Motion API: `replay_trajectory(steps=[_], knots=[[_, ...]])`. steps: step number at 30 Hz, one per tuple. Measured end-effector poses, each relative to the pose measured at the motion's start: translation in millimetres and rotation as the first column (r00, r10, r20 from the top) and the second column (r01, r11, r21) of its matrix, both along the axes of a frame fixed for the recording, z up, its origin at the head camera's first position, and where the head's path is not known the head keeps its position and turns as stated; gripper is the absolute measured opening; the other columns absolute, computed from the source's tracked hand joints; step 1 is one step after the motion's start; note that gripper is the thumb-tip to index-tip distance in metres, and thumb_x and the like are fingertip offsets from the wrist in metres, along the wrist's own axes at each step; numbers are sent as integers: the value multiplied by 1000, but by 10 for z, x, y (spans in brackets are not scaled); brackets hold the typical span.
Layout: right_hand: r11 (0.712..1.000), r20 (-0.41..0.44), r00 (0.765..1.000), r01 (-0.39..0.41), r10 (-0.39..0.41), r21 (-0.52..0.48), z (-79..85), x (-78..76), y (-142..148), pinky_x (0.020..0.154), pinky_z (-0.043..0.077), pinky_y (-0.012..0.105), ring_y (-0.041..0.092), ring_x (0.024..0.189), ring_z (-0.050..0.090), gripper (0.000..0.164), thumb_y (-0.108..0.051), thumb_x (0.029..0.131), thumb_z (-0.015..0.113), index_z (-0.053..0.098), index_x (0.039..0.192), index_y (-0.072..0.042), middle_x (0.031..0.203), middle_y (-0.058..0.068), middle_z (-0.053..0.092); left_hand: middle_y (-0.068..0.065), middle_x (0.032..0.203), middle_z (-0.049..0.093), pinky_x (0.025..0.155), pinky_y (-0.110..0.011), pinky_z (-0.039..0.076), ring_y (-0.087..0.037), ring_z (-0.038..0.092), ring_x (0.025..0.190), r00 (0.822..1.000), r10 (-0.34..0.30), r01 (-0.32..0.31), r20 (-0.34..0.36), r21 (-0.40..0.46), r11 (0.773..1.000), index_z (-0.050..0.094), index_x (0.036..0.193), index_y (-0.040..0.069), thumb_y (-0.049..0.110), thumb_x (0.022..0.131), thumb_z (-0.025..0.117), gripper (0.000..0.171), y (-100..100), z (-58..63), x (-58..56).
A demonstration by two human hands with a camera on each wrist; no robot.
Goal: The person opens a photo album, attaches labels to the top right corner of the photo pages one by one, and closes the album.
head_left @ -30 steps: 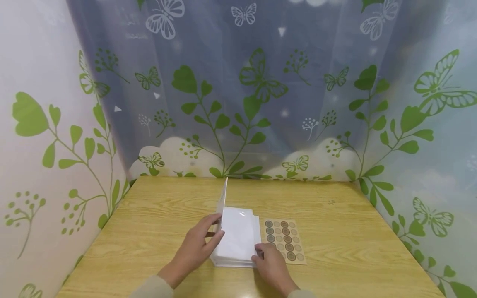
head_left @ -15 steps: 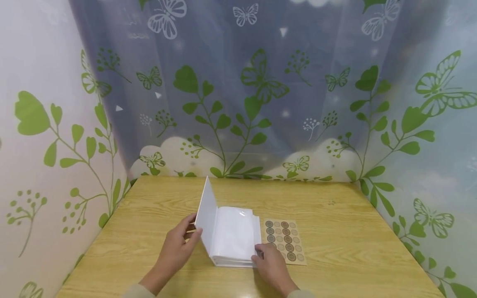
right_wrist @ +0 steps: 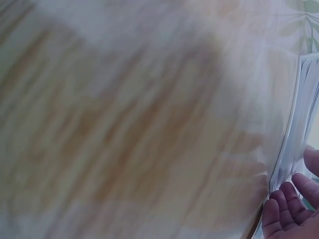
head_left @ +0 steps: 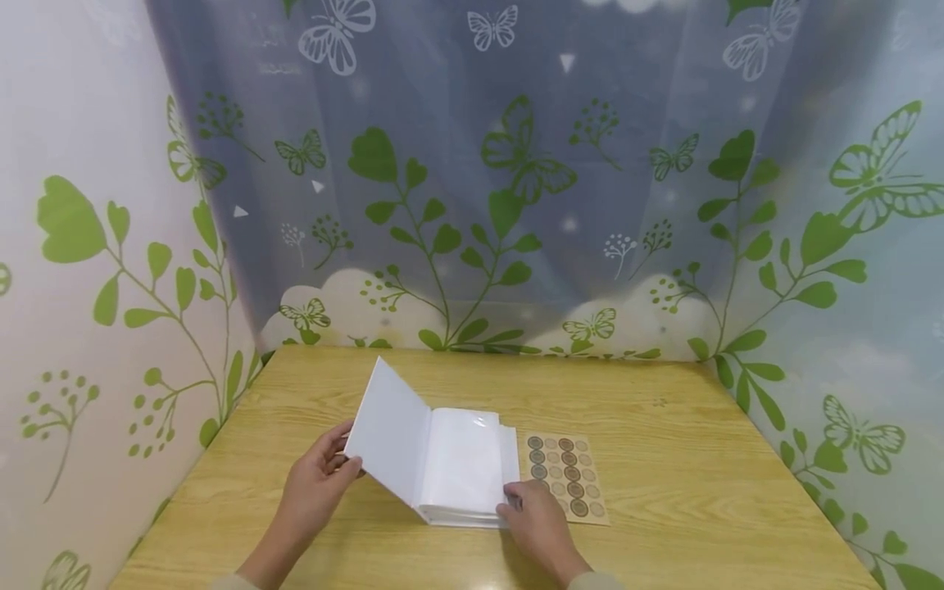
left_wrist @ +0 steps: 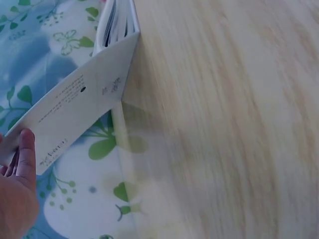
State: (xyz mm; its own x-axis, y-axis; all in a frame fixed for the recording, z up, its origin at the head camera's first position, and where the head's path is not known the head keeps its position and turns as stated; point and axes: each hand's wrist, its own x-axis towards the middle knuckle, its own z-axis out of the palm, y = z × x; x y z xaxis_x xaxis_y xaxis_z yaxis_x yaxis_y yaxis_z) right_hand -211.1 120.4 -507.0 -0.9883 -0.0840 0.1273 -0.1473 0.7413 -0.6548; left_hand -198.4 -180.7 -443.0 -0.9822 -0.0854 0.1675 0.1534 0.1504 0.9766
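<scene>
A white photo album [head_left: 465,459] with clear plastic sleeves lies on the table, its front cover [head_left: 387,434] tilted up to the left. My left hand [head_left: 313,483] pinches the cover's outer edge between thumb and fingers. In the left wrist view, small dark print shows on the cover's outer face [left_wrist: 75,107], and the left hand [left_wrist: 20,189] is at its far end. My right hand [head_left: 537,524] grips the lower right edge of the album. The right wrist view has the right hand's curled fingers [right_wrist: 294,209] against the page stack [right_wrist: 296,119].
A tan sheet of round stickers [head_left: 571,471] lies right of the album, its lower left corner hidden behind the right hand. The wood-grain table [head_left: 664,459] meets a butterfly-and-leaf patterned curtain [head_left: 472,205] at the back and sides.
My left hand has moved left with the cover, swinging it from nearly upright to leaning open. The right hand has stayed at the album's right edge.
</scene>
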Motion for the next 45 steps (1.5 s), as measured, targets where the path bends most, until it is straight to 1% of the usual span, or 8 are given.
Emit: replay_trajectory(steps=[15, 20, 25, 31, 35, 40, 43, 45], knots=[[990, -97, 993, -47, 60, 133, -23, -14, -8, 89, 51, 49, 31, 97, 63, 33, -26, 85, 73, 72, 107, -1, 99, 12, 68, -28, 121, 59, 77, -27, 58, -12, 65, 87, 996, 39, -38, 85, -9, 999, 43, 143, -6, -10, 93, 56, 52, -275, -150, -5], [989, -126, 990, -47, 65, 142, -38, -6, -9, 86, 52, 47, 28, 94, 62, 33, -30, 85, 73, 73, 105, -4, 97, 9, 68, -26, 115, 62, 75, -27, 59, -16, 66, 87, 991, 71, -63, 118, -65, 996, 44, 142, -7, -9, 92, 57, 51, -353, -209, -7], [987, -135, 988, -51, 72, 152, -58, -8, -9, 81, 52, 44, 26, 90, 61, 34, -32, 85, 74, 74, 105, -5, 94, 6, 67, -28, 118, 63, 73, -27, 58, -26, 66, 98, 982, 110, -77, 154, -207, 975, 46, 139, -9, -4, 91, 61, 51, -445, -284, -21], [985, -131, 989, -49, 71, 164, -78, -10, -16, 78, 53, 44, 26, 90, 61, 34, -34, 84, 74, 74, 106, -7, 95, 6, 66, -25, 113, 65, 87, -44, 54, -34, 62, 102, 974, 150, -51, 172, -475, 878, 49, 134, -14, 5, 87, 68, 53, -553, -366, -55], [985, -131, 989, -45, 68, 169, -79, -5, -27, 77, 53, 44, 27, 90, 61, 34, -35, 84, 74, 74, 106, -8, 96, 7, 66, -34, 119, 58, 96, -58, 46, -49, 55, 111, 971, 143, -2, 190, -595, 804, 51, 130, -17, 8, 85, 68, 54, -590, -442, -102], [985, -125, 990, -38, 60, 171, -77, 3, -39, 76, 53, 43, 26, 89, 60, 34, -36, 85, 74, 74, 106, -9, 94, 6, 64, -42, 121, 52, 97, -64, 42, -58, 50, 113, 979, 129, 35, 156, -760, 649, 53, 126, -20, 13, 83, 71, 57, -593, -538, -133], [986, -124, 991, -37, 57, 161, -73, 10, -43, 77, 52, 43, 26, 89, 60, 32, -34, 86, 73, 75, 105, -9, 93, 5, 64, -43, 125, 48, 96, -67, 41, -60, 46, 115, 980, 117, 59, 162, -795, 604, 52, 128, -19, 17, 84, 73, 60, -534, -516, -127], [988, -131, 990, -39, 59, 150, -70, 13, -41, 77, 52, 43, 26, 90, 60, 28, -30, 87, 72, 75, 105, -8, 94, 6, 64, -43, 128, 46, 94, -69, 40, -60, 44, 118, 982, 99, 70, 160, -799, 597, 52, 129, -18, 19, 85, 73, 61, -467, -478, -129]])
